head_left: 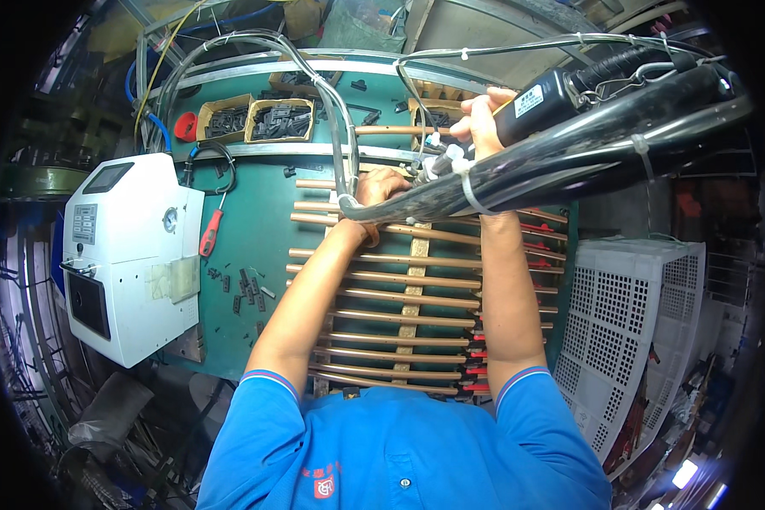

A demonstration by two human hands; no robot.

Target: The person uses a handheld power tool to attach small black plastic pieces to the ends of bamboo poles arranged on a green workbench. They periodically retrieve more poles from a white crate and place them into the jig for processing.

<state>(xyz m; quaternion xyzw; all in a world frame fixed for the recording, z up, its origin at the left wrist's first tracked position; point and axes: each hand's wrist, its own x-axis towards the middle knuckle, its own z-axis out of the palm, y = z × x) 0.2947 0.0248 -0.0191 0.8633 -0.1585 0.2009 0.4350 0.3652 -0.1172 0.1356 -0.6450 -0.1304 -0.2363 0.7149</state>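
While my right hand (pixel 481 119) grips a black handheld tool (pixel 531 109), partly hidden by the black hose (pixel 561 161), my left hand (pixel 382 184) rests curled just left of the nozzle fittings (pixel 438 163); can't tell what it pinches. Tool is above the far part of the rod layout. For a clean result I'd say: fingers off the tip, tool square, press straight, no side pull from the hose. Copper-coloured rods (pixel 357 257) lie side by side toward me over a pale strip (pixel 413 290); don't knock them. Far left: cartons (pixel 279 139) of black parts. Left: red-handled screwdriver (pixel 212 234), then white machine (pixel 132 255). Right: white crate (pixel 608 321).
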